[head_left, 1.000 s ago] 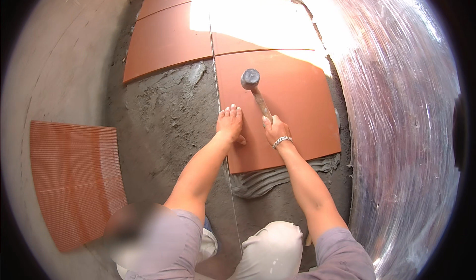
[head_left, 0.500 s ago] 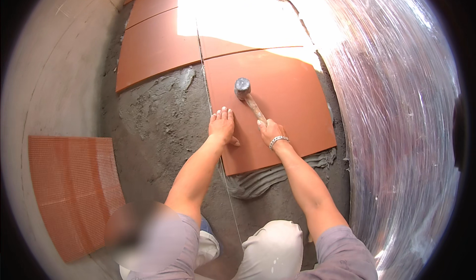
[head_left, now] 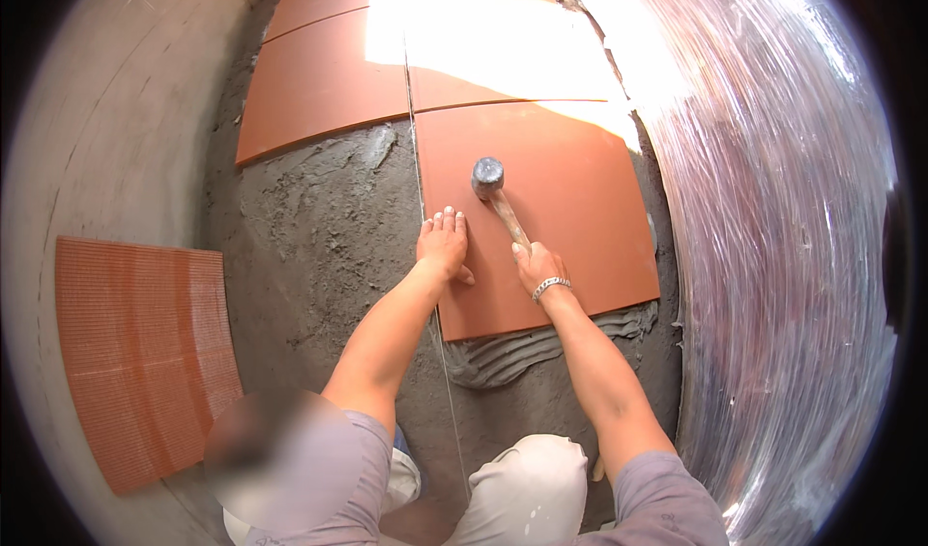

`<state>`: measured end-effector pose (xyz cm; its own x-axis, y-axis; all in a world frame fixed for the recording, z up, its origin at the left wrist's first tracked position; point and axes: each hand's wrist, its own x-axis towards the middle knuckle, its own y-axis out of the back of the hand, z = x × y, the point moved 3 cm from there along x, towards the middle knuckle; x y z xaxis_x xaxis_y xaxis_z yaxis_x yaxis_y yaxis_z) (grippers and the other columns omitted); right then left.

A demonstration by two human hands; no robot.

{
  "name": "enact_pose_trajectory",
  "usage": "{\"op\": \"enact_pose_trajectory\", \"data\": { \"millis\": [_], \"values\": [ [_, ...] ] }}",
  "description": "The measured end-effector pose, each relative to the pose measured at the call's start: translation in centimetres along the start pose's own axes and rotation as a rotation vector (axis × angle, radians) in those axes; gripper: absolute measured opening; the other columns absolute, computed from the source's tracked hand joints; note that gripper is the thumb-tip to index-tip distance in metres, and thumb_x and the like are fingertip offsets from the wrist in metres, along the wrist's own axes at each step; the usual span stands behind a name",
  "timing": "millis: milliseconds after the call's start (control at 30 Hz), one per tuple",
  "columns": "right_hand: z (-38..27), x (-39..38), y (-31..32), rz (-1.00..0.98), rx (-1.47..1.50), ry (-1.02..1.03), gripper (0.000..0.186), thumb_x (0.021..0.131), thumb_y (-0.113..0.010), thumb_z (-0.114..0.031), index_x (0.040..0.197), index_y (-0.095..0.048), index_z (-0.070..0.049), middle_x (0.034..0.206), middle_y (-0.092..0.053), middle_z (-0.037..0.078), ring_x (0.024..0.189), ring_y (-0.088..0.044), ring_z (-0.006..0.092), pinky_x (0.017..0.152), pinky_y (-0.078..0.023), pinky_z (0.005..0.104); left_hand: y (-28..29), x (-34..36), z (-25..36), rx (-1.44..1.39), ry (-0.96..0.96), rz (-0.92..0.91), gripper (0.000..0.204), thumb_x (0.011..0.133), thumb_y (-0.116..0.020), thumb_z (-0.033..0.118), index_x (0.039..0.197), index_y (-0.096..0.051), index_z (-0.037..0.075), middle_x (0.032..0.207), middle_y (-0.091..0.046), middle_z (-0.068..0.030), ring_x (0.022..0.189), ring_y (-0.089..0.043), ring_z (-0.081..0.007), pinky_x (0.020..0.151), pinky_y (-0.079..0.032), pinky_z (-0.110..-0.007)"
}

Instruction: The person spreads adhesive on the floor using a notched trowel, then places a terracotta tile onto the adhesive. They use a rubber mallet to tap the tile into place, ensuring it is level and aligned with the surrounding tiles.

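Observation:
A large terracotta floor tile [head_left: 570, 217] lies on ridged grey mortar [head_left: 512, 358], which shows along its near edge. My right hand [head_left: 543, 271] is closed around the wooden handle of a rubber mallet [head_left: 489, 174]; the dark head is over the tile's left half, and whether it touches the surface I cannot tell. Flat on the tile's left edge lies my left hand [head_left: 447, 246], fingers stretched out and pointing away from me. A thin taut string [head_left: 447, 391] runs along that edge, passing beside the left hand.
Laid tiles [head_left: 324, 87] continue beyond, partly in glaring sunlight. Rough grey mortar [head_left: 309, 217] covers the floor at left. Another tile [head_left: 145, 353], ribbed side showing, leans by the left wall [head_left: 116, 140]. Plastic-wrapped material [head_left: 783, 285] lines the right side. My bent knee [head_left: 527, 488] is at the bottom.
The view has shifted and tilted slightly, so the scene sits a little differently. Both hands keep their places on the tile and the mallet handle; the mallet's position over the tile is nearly the same.

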<state>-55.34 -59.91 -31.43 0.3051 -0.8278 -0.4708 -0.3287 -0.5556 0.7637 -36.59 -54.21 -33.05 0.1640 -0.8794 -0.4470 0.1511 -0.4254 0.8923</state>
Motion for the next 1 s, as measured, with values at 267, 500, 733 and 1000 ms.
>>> {"op": "enact_pose_trajectory", "data": {
  "millis": [267,500,733,1000],
  "values": [
    [0.7,-0.1,0.3,0.017,0.01,0.041,0.044,0.093,-0.054,-0.043,0.119,-0.058,-0.008,0.101,-0.067,0.027,0.1,-0.064,0.0453,0.086,-0.049,0.0526,-0.6,0.3,0.0,0.012,0.006,0.001,0.134,0.049,-0.092,0.053,0.151,-0.023,0.0,0.158,-0.027,-0.0194,0.145,-0.029,-0.0326,0.118,-0.026,-0.044],
    [1.2,-5.0,5.7,0.191,0.041,0.34,0.054,0.088,-0.06,-0.015,0.14,-0.045,-0.02,0.102,-0.068,0.024,0.096,-0.065,0.0437,0.085,-0.052,0.0514,-2.6,0.8,0.3,0.037,0.072,0.012,0.126,0.055,-0.09,0.05,0.152,-0.024,0.004,0.159,-0.025,-0.0139,0.148,-0.024,-0.0288,0.119,-0.021,-0.045],
    [0.9,-6.5,11.6,0.028,-0.339,0.131,0.054,0.087,-0.057,-0.012,0.14,-0.047,-0.021,0.107,-0.067,0.025,0.1,-0.065,0.0423,0.088,-0.052,0.0493,2.3,-8.9,0.1,0.021,-0.153,0.303,0.074,0.081,-0.074,0.035,0.142,-0.044,0.007,0.153,-0.037,-0.0118,0.146,-0.027,-0.0271,0.117,-0.023,-0.048],
    [-2.1,-4.9,14.6,-0.104,-0.371,0.201,0.028,0.09,-0.055,-0.012,0.118,-0.059,-0.009,0.111,-0.068,0.019,0.105,-0.065,0.0375,0.09,-0.053,0.0461,20.2,-44.5,-12.8,0.104,0.22,0.135,0.029,0.074,-0.079,0.03,0.092,-0.069,0.009,0.095,-0.067,-0.0092,0.093,-0.059,-0.0301,0.081,-0.05,-0.042]
  ]
}}
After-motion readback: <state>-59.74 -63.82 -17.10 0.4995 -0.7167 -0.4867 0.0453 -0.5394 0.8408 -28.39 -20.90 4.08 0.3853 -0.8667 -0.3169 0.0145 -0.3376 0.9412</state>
